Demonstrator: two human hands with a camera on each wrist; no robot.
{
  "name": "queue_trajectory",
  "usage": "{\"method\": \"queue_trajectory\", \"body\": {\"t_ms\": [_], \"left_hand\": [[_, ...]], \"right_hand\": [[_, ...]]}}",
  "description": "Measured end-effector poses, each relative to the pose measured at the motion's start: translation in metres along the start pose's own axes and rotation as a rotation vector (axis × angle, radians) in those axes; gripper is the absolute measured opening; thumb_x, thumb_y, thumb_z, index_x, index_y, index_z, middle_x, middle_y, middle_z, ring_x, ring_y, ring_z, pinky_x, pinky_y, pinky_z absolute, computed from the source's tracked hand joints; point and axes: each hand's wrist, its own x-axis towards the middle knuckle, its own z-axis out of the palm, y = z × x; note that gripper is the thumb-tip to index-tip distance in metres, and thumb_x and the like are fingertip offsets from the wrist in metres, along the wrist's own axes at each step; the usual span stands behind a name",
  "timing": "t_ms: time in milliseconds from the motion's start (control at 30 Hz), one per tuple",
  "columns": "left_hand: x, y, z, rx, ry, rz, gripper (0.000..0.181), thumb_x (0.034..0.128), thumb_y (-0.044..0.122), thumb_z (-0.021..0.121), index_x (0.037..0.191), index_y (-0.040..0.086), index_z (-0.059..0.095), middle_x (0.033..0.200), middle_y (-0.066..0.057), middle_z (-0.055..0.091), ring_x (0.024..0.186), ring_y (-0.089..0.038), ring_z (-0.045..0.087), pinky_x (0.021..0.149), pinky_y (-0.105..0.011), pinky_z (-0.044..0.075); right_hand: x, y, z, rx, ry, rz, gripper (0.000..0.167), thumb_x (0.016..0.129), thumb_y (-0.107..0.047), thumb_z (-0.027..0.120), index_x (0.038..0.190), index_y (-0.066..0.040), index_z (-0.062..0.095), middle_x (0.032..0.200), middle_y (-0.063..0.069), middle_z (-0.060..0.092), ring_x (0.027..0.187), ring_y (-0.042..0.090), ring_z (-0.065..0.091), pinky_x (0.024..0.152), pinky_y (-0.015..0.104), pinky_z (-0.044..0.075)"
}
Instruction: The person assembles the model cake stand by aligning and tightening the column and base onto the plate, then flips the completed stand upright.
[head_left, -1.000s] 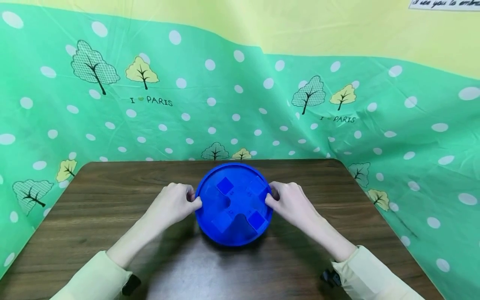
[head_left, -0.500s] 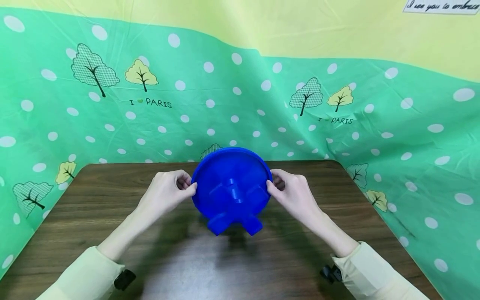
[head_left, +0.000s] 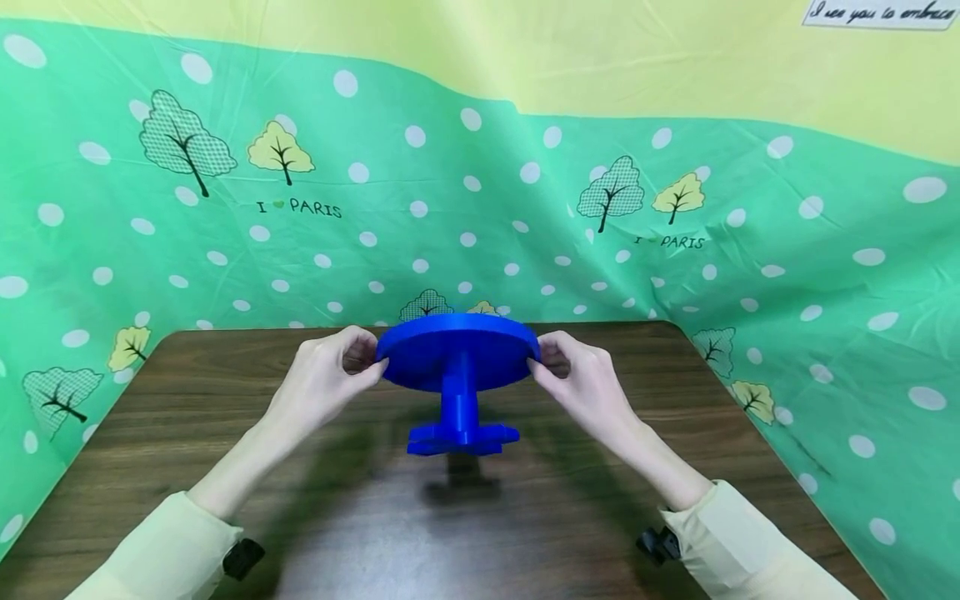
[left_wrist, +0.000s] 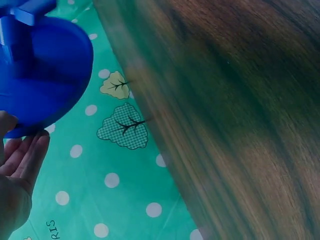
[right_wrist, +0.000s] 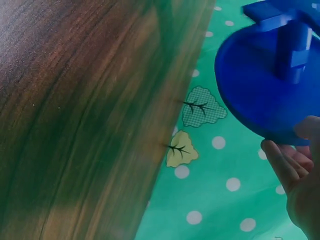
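Note:
Both hands hold up a blue round disc (head_left: pixel 459 404) with a central stem and a cross-shaped end, its kind not clear. It hangs tilted above the table, underside and stem towards me, the cross end low over its shadow. My left hand (head_left: pixel 322 375) pinches the disc's left rim between thumb and fingers. At the opposite rim, my right hand (head_left: pixel 585 379) grips in the same way. In the left wrist view the disc (left_wrist: pixel 55 75) shows its stem at upper left, above the left hand (left_wrist: pixel 20 185). The disc's upper face is hidden.
A dark wood-grain table (head_left: pixel 360 542) lies beneath. Behind it and along its sides hangs a green and yellow cloth (head_left: pixel 420 167) with white dots and printed trees. Small black devices (head_left: pixel 243 558) sit at both sleeve cuffs.
The disc has tipped: its recessed upper face showed one second ago, and now its underside, stem and cross-shaped end show. Both hands have kept their hold on the rim throughout and risen slightly.

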Motion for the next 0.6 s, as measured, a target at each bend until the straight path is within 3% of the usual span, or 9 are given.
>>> {"method": "queue_trajectory", "body": {"t_ms": [233,333,500,600], "left_hand": [[0.000,-0.006,0.006,-0.001,0.033,0.061,0.016,0.0865,0.007,0.080,0.101,0.008,0.073,0.094,-0.005,0.079,0.084,-0.018,0.078,0.077,-0.036,0.064],[-0.002,-0.010,0.009,-0.004,0.066,0.108,0.020,0.0858,0.001,0.079,0.105,0.007,0.074,0.099,-0.006,0.078,0.087,-0.019,0.078,0.078,-0.035,0.064],[-0.007,-0.018,0.018,0.019,0.126,0.201,0.025,0.0838,-0.004,0.077,0.105,0.007,0.075,0.099,-0.004,0.077,0.087,-0.017,0.078,0.079,-0.027,0.062],[-0.010,-0.021,0.021,0.020,0.132,0.213,0.026,0.0826,-0.006,0.078,0.105,0.006,0.075,0.099,-0.005,0.077,0.087,-0.018,0.078,0.080,-0.028,0.062]], "right_hand": [[0.001,0.006,0.005,0.036,0.004,0.016,0.016,0.089,-0.002,0.075,0.102,-0.009,0.072,0.096,0.005,0.079,0.087,0.016,0.077,0.074,0.027,0.064],[0.000,0.008,0.007,0.050,0.005,0.017,0.018,0.088,0.000,0.076,0.103,-0.009,0.074,0.097,0.005,0.080,0.087,0.016,0.077,0.075,0.023,0.063],[-0.001,0.013,0.012,0.096,0.004,0.015,0.022,0.087,0.005,0.074,0.105,-0.007,0.075,0.103,0.009,0.079,0.090,0.019,0.078,0.079,0.028,0.064],[-0.003,0.017,0.016,0.123,0.002,0.006,0.021,0.086,0.005,0.076,0.104,-0.006,0.075,0.107,0.011,0.079,0.092,0.022,0.079,0.082,0.032,0.064]]}}
